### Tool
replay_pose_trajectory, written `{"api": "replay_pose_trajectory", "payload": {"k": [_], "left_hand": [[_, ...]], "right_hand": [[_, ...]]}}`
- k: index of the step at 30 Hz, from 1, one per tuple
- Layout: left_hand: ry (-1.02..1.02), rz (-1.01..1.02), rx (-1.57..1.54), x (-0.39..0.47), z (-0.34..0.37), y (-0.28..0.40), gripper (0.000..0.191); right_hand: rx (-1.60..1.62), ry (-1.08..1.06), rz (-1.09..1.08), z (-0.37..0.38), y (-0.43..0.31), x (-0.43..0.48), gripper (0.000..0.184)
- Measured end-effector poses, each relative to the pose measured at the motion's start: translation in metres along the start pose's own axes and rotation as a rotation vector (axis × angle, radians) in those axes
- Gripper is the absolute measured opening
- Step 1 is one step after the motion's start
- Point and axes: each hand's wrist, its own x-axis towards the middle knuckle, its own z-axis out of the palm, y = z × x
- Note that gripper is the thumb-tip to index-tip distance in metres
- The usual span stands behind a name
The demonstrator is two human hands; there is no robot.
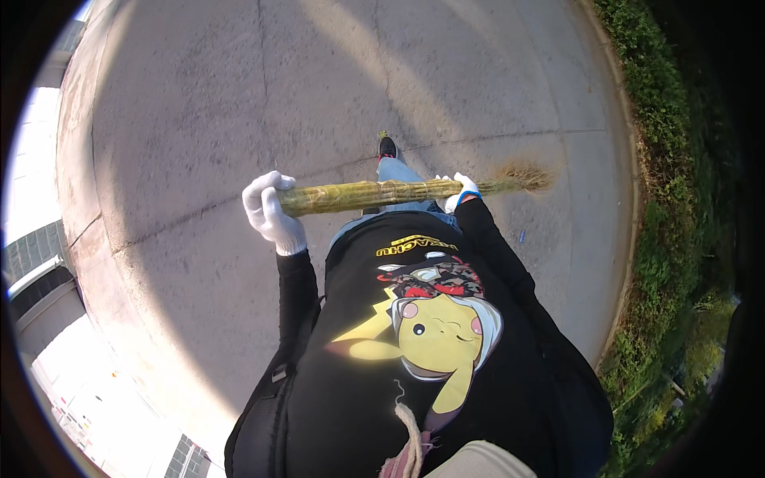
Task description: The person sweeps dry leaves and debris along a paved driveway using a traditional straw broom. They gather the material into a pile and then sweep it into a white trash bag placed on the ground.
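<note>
A twig broom (364,196) is held crosswise in front of my waist. Its yellow-green handle is a bound bundle of thin stalks, with clear wrapping around parts of it. My left hand (272,212), in a white knit glove, is curled around the thick end of the handle. Farther along, near the bristles, my right hand (459,192) grips the bundle in a white glove with a blue cuff edge. Part of that hand is hidden behind the handle. The fine brown bristles (526,177) fan out to the right, off to the side of my body and blurred.
Cracked concrete pavement (197,119) with bands of shade and sun surrounds me. One black shoe (388,147) shows ahead, near a small yellow-green scrap (383,134). A blue bit of litter (522,236) lies at right. A curb (627,119) borders green shrubs (663,149).
</note>
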Motion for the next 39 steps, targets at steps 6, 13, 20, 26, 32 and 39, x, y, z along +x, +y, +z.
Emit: {"api": "replay_pose_trajectory", "payload": {"k": [6, 13, 20, 26, 32, 39], "left_hand": [[-0.059, -0.055, -0.027, 0.001, -0.001, 0.004, 0.015], [-0.249, -0.024, -0.017, 0.018, -0.004, -0.011, 0.014], [-0.251, -0.152, -0.049, 0.023, 0.0, 0.001, 0.016], [-0.319, -0.081, -0.042, 0.022, -0.004, -0.002, 0.015], [-0.151, -0.157, 0.036, 0.013, -0.004, -0.008, 0.018], [-0.176, 0.055, -0.013, 0.006, -0.004, 0.006, 0.016]], "right_hand": [[0.04, -0.041, 0.039, -0.012, 0.006, 0.007, 0.032], [0.172, 0.022, -0.05, -0.026, 0.028, 0.022, 0.027], [0.219, 0.073, 0.044, -0.058, 0.04, 0.009, 0.03], [0.207, 0.093, -0.037, -0.058, 0.04, -0.002, 0.027], [0.135, 0.06, 0.004, -0.039, 0.023, 0.014, 0.029], [0.021, -0.07, 0.059, -0.002, 0.008, 0.03, 0.032]]}}
